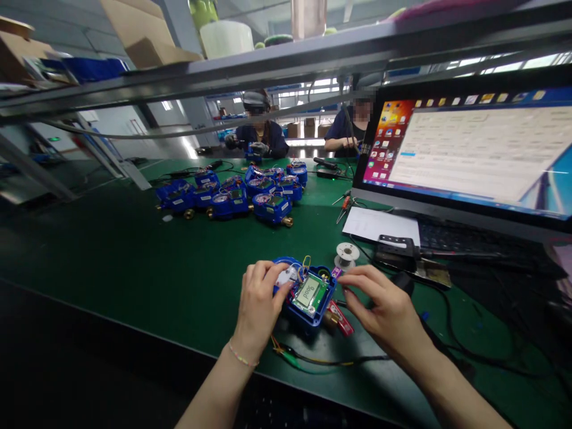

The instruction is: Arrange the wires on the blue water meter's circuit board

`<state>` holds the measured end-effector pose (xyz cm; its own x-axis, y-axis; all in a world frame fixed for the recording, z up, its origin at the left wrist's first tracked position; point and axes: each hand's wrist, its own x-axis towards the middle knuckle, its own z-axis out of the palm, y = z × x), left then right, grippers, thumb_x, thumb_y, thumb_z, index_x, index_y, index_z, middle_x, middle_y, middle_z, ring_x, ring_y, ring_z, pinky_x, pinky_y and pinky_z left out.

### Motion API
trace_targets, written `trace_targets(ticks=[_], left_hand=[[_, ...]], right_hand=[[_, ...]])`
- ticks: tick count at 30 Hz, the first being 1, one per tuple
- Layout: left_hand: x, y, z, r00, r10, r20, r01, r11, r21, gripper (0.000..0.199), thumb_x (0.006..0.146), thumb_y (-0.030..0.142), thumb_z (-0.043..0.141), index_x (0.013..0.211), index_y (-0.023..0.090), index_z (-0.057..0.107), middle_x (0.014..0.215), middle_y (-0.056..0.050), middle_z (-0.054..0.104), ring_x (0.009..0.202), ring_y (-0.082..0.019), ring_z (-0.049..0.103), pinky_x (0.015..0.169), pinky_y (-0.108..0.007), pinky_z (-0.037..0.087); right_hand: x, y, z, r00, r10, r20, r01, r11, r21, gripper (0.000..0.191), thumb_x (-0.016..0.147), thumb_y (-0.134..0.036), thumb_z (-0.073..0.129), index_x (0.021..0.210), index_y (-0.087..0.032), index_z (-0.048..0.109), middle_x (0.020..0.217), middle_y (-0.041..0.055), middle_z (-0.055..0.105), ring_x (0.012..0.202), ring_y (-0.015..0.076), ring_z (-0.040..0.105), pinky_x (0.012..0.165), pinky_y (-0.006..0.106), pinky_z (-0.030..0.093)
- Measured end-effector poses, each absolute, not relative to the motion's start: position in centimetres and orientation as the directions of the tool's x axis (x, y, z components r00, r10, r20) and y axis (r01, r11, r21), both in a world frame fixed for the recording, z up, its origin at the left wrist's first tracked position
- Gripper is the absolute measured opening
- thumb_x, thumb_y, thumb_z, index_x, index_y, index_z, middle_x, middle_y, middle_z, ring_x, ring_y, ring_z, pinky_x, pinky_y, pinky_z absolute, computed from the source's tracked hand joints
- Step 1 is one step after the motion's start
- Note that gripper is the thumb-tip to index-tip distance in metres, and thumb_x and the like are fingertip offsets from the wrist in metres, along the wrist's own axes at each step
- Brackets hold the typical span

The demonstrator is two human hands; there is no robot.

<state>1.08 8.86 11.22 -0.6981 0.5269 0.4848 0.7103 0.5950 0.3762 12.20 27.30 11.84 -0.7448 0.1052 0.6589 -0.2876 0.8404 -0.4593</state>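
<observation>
My left hand (258,298) has its grip closed around the left side of the blue meter (308,296), thumb up by the white part at its top, and the meter sits on the green bench (134,256) right in front of me with its cover off and the small screen (308,291) facing up. My right hand (384,307) hovers at the meter's right edge with the fingers loosely curled; the fingertips seem to pinch something tiny near the top corner, though I cannot tell whether that grip really holds anything. A red clip (340,317) lies just beside the meter under my right hand. A spool of wire (347,254) stands just behind. Farther back lies a cluster of blue meters (241,193), and a monitor (473,149) stands to my right.
</observation>
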Motion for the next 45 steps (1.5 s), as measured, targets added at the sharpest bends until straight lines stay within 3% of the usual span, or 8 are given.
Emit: trace_targets(ticks=[5, 10, 14, 19, 25, 31, 40, 45], left_hand=[[-0.9, 9.9, 12.4, -0.676, 0.583, 0.450, 0.731, 0.608, 0.310, 0.010, 0.085, 0.025, 0.053, 0.079, 0.020, 0.059, 0.080, 0.002, 0.053, 0.082, -0.013, 0.044, 0.075, -0.027, 0.028], [-0.2, 9.7, 13.3, -0.852, 0.467, 0.235, 0.522, 0.723, 0.453, 0.029, 0.087, 0.039, 0.047, 0.071, 0.017, 0.057, 0.075, 0.001, 0.054, 0.077, -0.014, 0.045, 0.072, -0.029, 0.027], [1.7, 10.0, 12.8, -0.894, 0.440, 0.086, 0.423, 0.763, 0.490, 0.025, 0.083, 0.041, 0.054, 0.071, 0.020, 0.060, 0.082, -0.001, 0.054, 0.085, -0.018, 0.044, 0.074, -0.031, 0.026], [2.4, 11.5, 11.9, -0.904, 0.402, 0.147, 0.409, 0.708, 0.575, 0.007, 0.083, 0.022, 0.054, 0.083, 0.023, 0.061, 0.090, 0.001, 0.054, 0.089, -0.017, 0.043, 0.076, -0.031, 0.027], [2.0, 12.5, 11.7, -0.899, 0.400, 0.178, 0.365, 0.459, 0.810, 0.014, 0.084, 0.026, 0.053, 0.076, 0.016, 0.059, 0.085, 0.000, 0.057, 0.086, -0.013, 0.046, 0.079, -0.028, 0.031], [1.0, 12.6, 11.2, -0.892, 0.449, -0.046, -0.009, 0.085, 0.996, 0.028, 0.080, 0.039, 0.054, 0.078, 0.010, 0.053, 0.072, -0.003, 0.057, 0.063, -0.008, 0.049, 0.059, -0.018, 0.037], [0.4, 12.0, 12.1, -0.895, 0.430, -0.120, -0.016, 0.238, 0.971, 0.030, 0.073, 0.030, 0.061, 0.097, 0.012, 0.059, 0.077, -0.003, 0.060, 0.070, -0.010, 0.054, 0.064, -0.019, 0.042], [0.6, 12.2, 12.8, -0.927, 0.350, -0.132, 0.024, 0.407, 0.913, 0.015, 0.074, 0.023, 0.061, 0.083, 0.011, 0.058, 0.071, -0.001, 0.059, 0.063, -0.007, 0.052, 0.059, -0.017, 0.041]], right_hand=[[6.4, 28.0, 13.9, -0.837, -0.034, 0.546, -0.422, 0.675, -0.605, 0.021, 0.083, -0.013, 0.046, 0.098, -0.019, 0.060, 0.105, 0.0027, 0.057, 0.099, 0.0128, 0.052, 0.087, 0.029, 0.042], [1.0, 29.1, 12.3, -0.988, -0.067, 0.137, -0.152, 0.349, -0.925, 0.025, 0.081, -0.027, 0.053, 0.101, -0.013, 0.059, 0.096, 0.0031, 0.061, 0.087, 0.0119, 0.055, 0.082, 0.027, 0.042], [-0.3, 29.3, 12.0, -0.959, -0.284, -0.006, -0.070, 0.256, -0.964, 0.033, 0.072, -0.036, 0.061, 0.094, -0.011, 0.063, 0.086, 0.0029, 0.063, 0.074, 0.0098, 0.055, 0.069, 0.021, 0.043], [0.0, 29.5, 12.3, -0.910, -0.363, -0.201, 0.092, 0.296, -0.951, 0.026, 0.064, -0.027, 0.065, 0.083, -0.009, 0.066, 0.074, 0.0024, 0.063, 0.061, 0.0072, 0.050, 0.057, 0.017, 0.038], [1.5, 29.8, 11.1, -0.966, -0.189, -0.175, 0.140, 0.184, -0.973, 0.033, 0.063, -0.037, 0.067, 0.079, -0.009, 0.065, 0.072, 0.0031, 0.062, 0.062, 0.0075, 0.050, 0.057, 0.018, 0.038], [3.0, 28.9, 11.2, -0.979, -0.071, -0.192, 0.192, 0.000, -0.981, 0.043, 0.054, -0.045, 0.076, 0.075, -0.009, 0.063, 0.069, 0.0032, 0.061, 0.060, 0.0071, 0.049, 0.055, 0.018, 0.034], [3.8, 28.3, 10.3, -0.988, 0.144, -0.056, 0.083, 0.192, -0.978, 0.030, 0.067, -0.039, 0.062, 0.074, -0.011, 0.063, 0.069, 0.0027, 0.061, 0.061, 0.0098, 0.051, 0.055, 0.020, 0.038], [4.7, 28.0, 9.9, -0.968, 0.236, 0.087, 0.015, 0.398, -0.917, 0.017, 0.073, -0.030, 0.057, 0.075, -0.016, 0.066, 0.070, 0.0011, 0.062, 0.062, 0.0113, 0.054, 0.057, 0.022, 0.040]])
